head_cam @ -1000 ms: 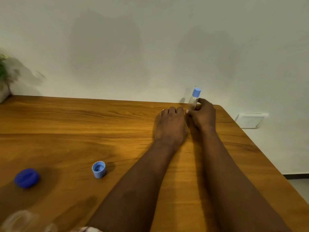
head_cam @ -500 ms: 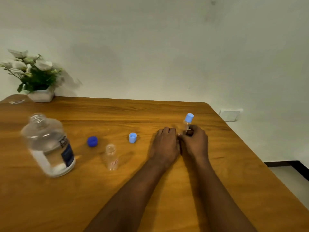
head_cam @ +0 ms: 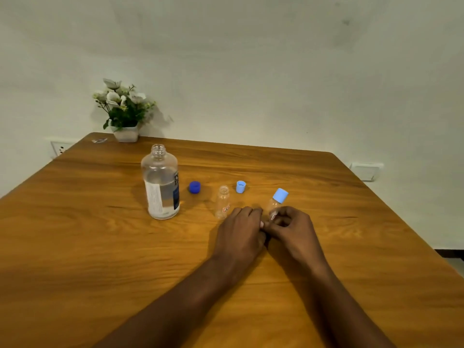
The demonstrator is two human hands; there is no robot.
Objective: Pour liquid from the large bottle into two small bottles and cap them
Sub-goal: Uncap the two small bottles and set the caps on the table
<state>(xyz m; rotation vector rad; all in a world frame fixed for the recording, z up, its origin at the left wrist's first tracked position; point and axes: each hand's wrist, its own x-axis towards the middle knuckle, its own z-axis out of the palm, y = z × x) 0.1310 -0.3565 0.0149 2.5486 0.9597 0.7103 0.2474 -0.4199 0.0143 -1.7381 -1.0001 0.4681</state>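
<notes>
Here, capped bottle (head_cam: 277, 202) tilted right, right hand (head_cam: 292, 228) gripping

An uncapped large bottle (head_cam: 160, 183), part-full, stands left; right of it a dark blue cap (head_cam: 194, 187), open small bottle (head_cam: 222, 202), light blue cap (head_cam: 240, 186) and tilted capped small bottle (head_cam: 277, 202).

Soft dim light, wide-angle edge warping

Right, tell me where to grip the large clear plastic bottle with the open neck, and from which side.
Wrap the left hand around the wide straight body of the large clear plastic bottle, coming from its near side. It stands upright and uncapped, part full, so the narrow neck would likely give poor control. The dark blue cap lies close on its right.
</notes>
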